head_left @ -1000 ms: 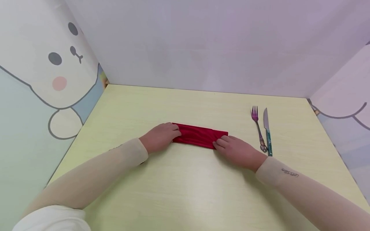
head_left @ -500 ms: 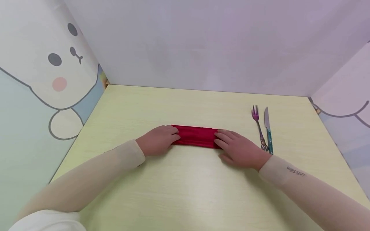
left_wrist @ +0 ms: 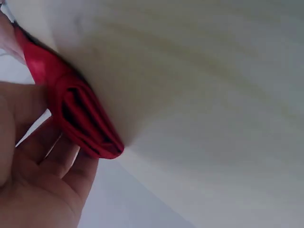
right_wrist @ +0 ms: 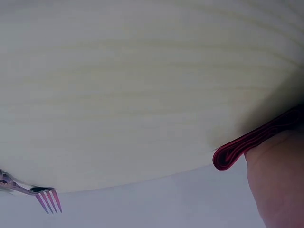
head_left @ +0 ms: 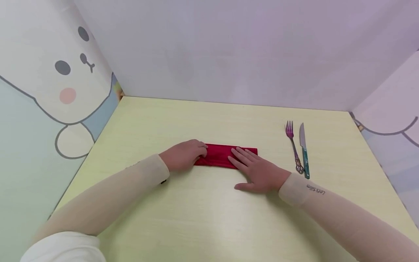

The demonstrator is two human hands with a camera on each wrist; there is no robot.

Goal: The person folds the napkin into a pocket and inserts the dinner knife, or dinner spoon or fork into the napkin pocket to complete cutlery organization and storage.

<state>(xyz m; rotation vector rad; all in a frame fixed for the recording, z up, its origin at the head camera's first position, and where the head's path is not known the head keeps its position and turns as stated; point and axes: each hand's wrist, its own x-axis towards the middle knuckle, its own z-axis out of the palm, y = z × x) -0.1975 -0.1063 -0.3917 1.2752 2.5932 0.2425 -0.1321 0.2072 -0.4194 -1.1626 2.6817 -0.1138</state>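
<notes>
A red cloth (head_left: pixel 216 155), folded into a narrow flat strip, lies in the middle of the table in the head view. My left hand (head_left: pixel 184 155) grips its left end, thumb on one side and fingers on the other; the left wrist view shows the layered end of the cloth (left_wrist: pixel 90 118) between them. Toward the right end, my right hand (head_left: pixel 260 175) rests flat on top, fingers straight and thumb spread away over the table. In the right wrist view the rolled layers of the cloth (right_wrist: pixel 237 149) show beside that hand, whose fingers are hidden there.
To the right of the cloth lie a purplish fork (head_left: pixel 293 145) and a knife with a green handle (head_left: pixel 306 162), side by side. A pale wall (head_left: pixel 222 54) rises behind the table (head_left: pixel 196 218), with cartoon-printed walls at both sides.
My right hand has gone from holding the cloth's right end to lying spread on top, farther left. The left hand stays at its end, shifted slightly. The strip looks flatter.
</notes>
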